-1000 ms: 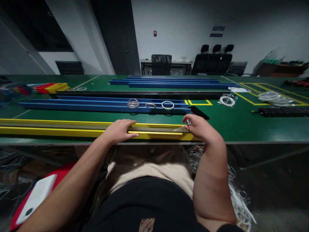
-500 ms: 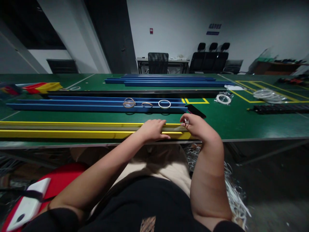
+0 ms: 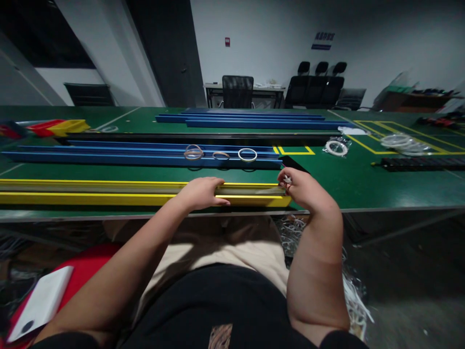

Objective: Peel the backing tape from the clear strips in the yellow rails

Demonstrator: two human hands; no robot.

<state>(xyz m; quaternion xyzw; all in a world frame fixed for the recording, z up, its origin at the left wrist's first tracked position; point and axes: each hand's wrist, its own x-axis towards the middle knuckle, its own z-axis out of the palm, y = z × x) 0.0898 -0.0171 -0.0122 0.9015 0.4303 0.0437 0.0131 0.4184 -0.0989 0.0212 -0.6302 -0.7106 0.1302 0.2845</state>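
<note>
A long yellow channel (image 3: 90, 198) lies along the near edge of the green table. My left hand (image 3: 203, 193) grips across it, thumb on the near wall and fingers on the far wall. At the channel's right end, my right hand (image 3: 296, 184) is closed in a pinch on a small whitish piece (image 3: 287, 180). A pale, translucent strip (image 3: 254, 191) runs inside the channel between the hands. Beyond, three rings, one of them white (image 3: 247, 155), rest on a blue channel (image 3: 109, 157).
A dark phone (image 3: 296, 165) lies just beyond my right hand. Farther back are a long black bar (image 3: 218, 138) and more blue channels (image 3: 254, 124). Bagged white coils (image 3: 336, 148) and a black ribbed strip (image 3: 417, 164) are on the right, red and yellow bins (image 3: 69, 127) far left.
My left hand has slid left along the yellow channel. My right hand has shifted slightly right, and the channel's right end now shows more fully.
</note>
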